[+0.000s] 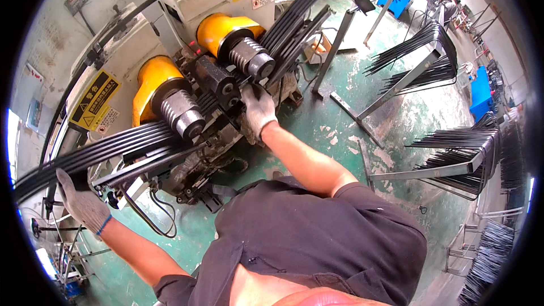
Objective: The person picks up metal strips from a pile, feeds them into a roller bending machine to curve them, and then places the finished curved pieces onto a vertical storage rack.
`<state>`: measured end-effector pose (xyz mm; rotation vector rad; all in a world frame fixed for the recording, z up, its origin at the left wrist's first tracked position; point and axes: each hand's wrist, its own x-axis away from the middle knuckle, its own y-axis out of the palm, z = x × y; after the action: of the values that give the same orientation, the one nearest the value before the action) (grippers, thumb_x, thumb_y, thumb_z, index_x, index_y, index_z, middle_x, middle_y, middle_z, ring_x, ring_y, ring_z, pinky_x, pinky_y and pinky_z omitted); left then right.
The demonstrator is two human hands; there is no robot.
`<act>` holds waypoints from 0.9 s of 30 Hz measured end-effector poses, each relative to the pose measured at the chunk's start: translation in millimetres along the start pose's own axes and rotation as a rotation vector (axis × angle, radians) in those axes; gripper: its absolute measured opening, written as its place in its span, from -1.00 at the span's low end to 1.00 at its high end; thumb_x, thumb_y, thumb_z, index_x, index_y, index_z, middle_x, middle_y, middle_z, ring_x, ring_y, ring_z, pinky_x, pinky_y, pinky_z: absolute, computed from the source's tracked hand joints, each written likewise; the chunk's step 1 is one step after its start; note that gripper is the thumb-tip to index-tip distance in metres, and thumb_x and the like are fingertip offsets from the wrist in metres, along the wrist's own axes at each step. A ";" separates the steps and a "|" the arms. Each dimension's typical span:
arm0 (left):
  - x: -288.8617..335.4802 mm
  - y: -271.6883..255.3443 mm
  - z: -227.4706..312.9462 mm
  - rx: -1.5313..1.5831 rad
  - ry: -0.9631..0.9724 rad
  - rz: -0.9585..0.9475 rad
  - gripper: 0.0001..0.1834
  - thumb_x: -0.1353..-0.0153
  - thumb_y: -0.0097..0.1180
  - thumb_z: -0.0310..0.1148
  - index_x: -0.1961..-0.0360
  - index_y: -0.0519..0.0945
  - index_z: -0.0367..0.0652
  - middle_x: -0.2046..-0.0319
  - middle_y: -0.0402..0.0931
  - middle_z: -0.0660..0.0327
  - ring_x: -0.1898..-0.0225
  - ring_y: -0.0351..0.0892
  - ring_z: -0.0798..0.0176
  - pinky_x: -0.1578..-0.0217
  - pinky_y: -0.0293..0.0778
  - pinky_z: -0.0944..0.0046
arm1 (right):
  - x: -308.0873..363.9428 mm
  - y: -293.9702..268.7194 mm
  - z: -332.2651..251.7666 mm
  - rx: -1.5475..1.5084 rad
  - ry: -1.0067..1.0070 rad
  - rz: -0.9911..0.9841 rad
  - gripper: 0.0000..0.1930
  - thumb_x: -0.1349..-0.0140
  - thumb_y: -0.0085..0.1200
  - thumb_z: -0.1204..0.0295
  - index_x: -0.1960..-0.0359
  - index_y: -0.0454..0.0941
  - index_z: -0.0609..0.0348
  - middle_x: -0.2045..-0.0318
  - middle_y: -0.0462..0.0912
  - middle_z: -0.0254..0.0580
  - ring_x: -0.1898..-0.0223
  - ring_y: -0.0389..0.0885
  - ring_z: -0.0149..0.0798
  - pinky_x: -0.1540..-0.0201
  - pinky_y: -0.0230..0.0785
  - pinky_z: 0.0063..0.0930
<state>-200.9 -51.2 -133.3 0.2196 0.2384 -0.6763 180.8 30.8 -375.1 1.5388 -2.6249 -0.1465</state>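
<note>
My dark shirt fills the bottom of the view, both bare forearms running up and out from it. Left hand (81,203), in a grey work glove with a blue cuff, is low at the left, curled closed around the near end of the bundle of long black rods (107,150) where it leaves the machine. Right hand (258,109), also gloved, is up at the centre, fingers wrapped over the same bundle just beside the dark clamp block (218,82), pressed against the machine's front. The rods run as a flat band from my left hand, between the two rollers, past my right hand and on up toward the top right. Left ribbed steel roller (181,114) sits under its yellow housing (153,76); right roller (251,56) under a second yellow housing (218,28). Behind them, the pale machine body (192,0) with yellow warning labels (93,98). Cables hang below the machine over the worn green floor (334,130). Further right, metal racks (408,76) stand loaded with more black rods, well apart from me, and blue bins (480,93) beyond them.
</note>
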 end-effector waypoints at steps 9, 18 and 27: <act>-15.9 75.3 62.6 -0.224 0.091 -0.296 -0.41 -0.48 0.11 -0.05 -0.23 0.60 -0.42 0.03 0.70 0.04 0.01 0.71 0.19 -0.07 0.64 0.15 | -33.6 5.8 8.5 -0.303 0.005 -0.143 -0.50 -0.49 0.08 0.21 -0.30 0.49 0.32 -0.15 0.65 -0.13 -0.11 0.55 -0.22 -0.22 0.38 -0.31; -24.0 121.9 96.1 -0.787 0.766 -0.724 -0.61 -0.45 0.07 -0.15 -0.15 0.58 -0.15 0.00 0.60 0.12 -0.08 0.59 0.19 -0.15 0.47 0.21 | -45.2 7.0 15.1 -0.005 -0.187 -0.323 -0.58 -0.31 0.17 0.58 -0.22 0.58 0.22 -0.06 0.72 -0.08 -0.06 0.69 -0.17 -0.15 0.52 -0.33; 82.9 172.5 127.6 -0.489 0.694 -0.663 -0.75 -0.38 0.20 -0.31 0.28 0.70 -0.33 0.45 0.63 0.16 0.40 0.60 0.27 0.24 0.57 0.22 | -50.1 18.9 -16.7 -0.241 0.119 -0.281 -0.62 -0.42 0.02 0.51 -0.25 0.59 0.06 -0.23 0.63 -0.21 -0.23 0.56 -0.27 -0.31 0.39 -0.41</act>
<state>-9.4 -4.5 -14.8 -0.1169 1.1628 -1.1556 191.0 83.2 -357.8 1.7578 -2.1977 -0.3646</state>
